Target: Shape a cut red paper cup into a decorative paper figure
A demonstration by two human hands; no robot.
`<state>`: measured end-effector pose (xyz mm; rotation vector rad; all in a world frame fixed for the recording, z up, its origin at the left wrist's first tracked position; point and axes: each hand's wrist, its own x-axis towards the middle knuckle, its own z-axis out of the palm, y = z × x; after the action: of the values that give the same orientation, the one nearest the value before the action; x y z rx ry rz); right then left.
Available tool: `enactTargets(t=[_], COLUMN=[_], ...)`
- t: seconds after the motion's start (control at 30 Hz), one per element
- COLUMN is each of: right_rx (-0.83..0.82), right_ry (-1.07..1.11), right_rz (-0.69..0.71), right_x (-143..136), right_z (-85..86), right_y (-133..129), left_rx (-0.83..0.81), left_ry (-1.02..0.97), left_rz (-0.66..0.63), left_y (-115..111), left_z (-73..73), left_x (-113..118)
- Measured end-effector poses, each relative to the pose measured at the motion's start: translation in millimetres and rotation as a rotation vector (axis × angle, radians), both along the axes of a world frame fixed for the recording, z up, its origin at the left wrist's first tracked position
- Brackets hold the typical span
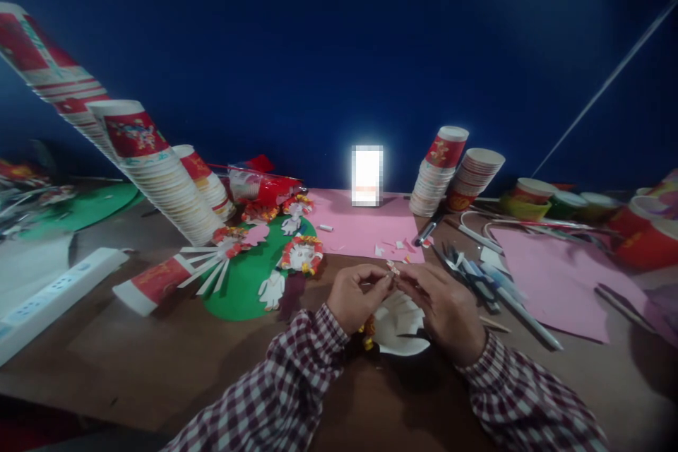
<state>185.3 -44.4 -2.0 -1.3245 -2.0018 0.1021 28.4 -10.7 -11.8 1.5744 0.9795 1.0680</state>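
Pinched between the fingertips of my left hand [357, 296] and my right hand [450, 307] is a small, pale-and-red strip of paper [393, 267]. Both hands are closed at the fingers and meet in front of me. Just beneath them sits a cut paper cup [400, 318], its white inside fanned open. Curled red and yellow bits [367, 333] show at its left edge, partly behind my left hand. Whether the strip belongs to this cup I cannot tell.
Tall paper cup stacks [159, 162] lean at left. More cup stacks [439, 169] stand right of a lit screen [367, 175]. Green card [233, 296] carries white cut-outs and curled flowers. Pens and a cutter [479, 286] lie right, near pink paper [556, 289]. A power strip [58, 300] lies left.
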Motion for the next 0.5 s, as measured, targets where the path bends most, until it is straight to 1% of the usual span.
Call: enactTargets(t=[0.13, 0.3, 0.5], right_rx=[-0.053, -0.114, -0.129], right_ry=[0.019, 0.103, 0.121], right_rz=[0.029, 0.043, 0.058], right_x=[0.2, 0.8, 0.2], right_z=[0.1, -2.0, 0.1], right_y=[0.3, 1.2, 0.6], left_rx=[0.002, -0.023, -0.022], left_ry=[0.041, 0.066, 0.047], left_rz=[-0.016, -0.043, -0.059], left_y=[0.6, 0.9, 1.3], left_z=[-2.3, -3.2, -3.9], left_x=[-1.3, -1.7, -0.7])
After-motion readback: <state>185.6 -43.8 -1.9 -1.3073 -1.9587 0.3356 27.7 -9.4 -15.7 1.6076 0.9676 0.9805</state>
